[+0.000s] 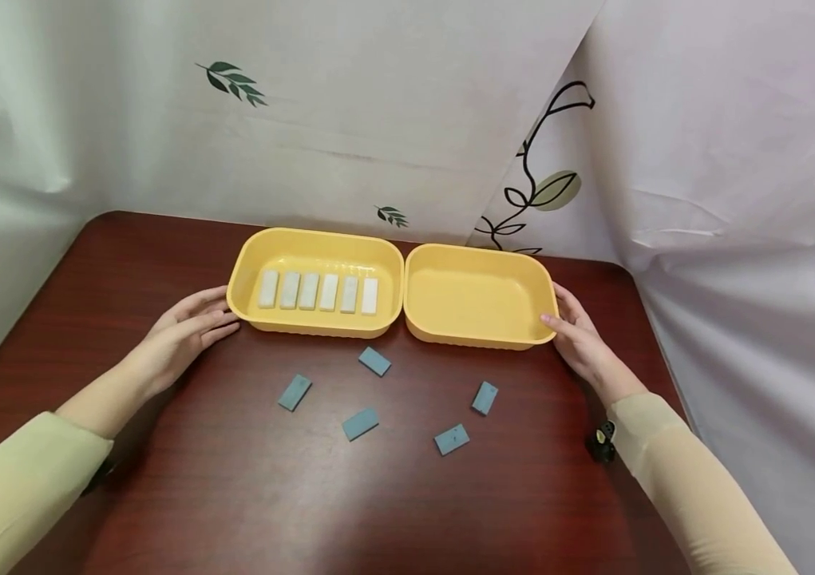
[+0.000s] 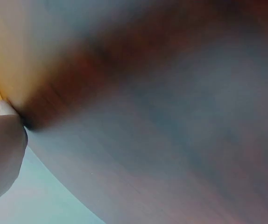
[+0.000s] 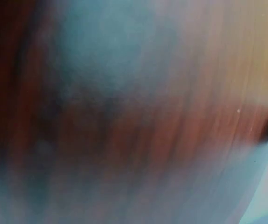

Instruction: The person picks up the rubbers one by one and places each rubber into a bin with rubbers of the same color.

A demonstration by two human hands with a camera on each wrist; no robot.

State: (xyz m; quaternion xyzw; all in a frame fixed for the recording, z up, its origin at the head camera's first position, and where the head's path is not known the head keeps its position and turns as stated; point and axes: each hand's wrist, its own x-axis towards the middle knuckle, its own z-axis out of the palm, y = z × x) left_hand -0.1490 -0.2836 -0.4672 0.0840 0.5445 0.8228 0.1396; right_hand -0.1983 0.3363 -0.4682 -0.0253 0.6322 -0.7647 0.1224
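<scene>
Two yellow plastic trays stand side by side, the left tray and the right tray. In the left tray, several white rectangular blocks lie in a row. The right tray holds nothing. My left hand touches the left tray's outer end with its fingers extended. At the right tray's outer end, my right hand holds the wall, thumb over the rim and fingers outside. Several grey-blue rectangular blocks lie scattered in front of the trays. Both wrist views show mostly blurred table and a sliver of yellow.
The dark red wooden table has rounded back corners. Behind it hangs a pale sheet with leaf prints, close to the trays' back edges. Another pale sheet hangs along the right side.
</scene>
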